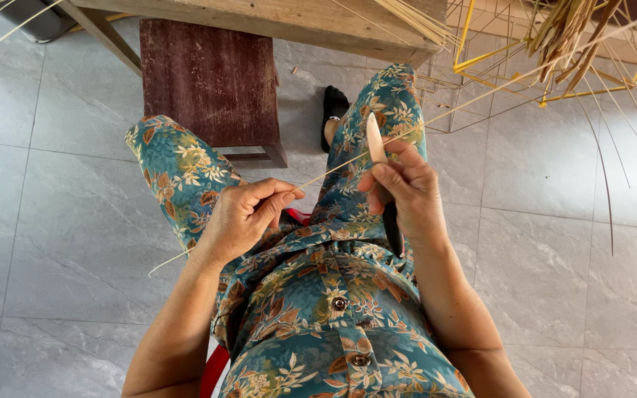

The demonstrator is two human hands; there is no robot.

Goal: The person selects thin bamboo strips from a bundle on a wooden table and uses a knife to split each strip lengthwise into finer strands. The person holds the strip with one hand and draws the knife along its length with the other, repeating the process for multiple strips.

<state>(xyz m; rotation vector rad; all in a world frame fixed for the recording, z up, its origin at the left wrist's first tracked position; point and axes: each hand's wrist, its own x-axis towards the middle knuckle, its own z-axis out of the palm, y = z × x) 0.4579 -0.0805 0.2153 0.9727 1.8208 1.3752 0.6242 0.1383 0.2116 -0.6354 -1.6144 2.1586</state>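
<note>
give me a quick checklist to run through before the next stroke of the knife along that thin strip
1. Left hand pinches the strip: ok.
2. Right hand grips the knife, blade pointing away from the body: ok.
3. Blade meets the strip at the right thumb: ok.
4. Left fingers apart from the blade: ok.
5. Strip's far end free of the yellow wire frame: cannot tell.
6. Blade sharpness: cannot tell.

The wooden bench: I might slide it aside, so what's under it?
Under the wooden bench stands a dark red stool on grey floor tiles, beside a foot in a black shoe. Whatever lies beneath the stool's top is covered.
</note>
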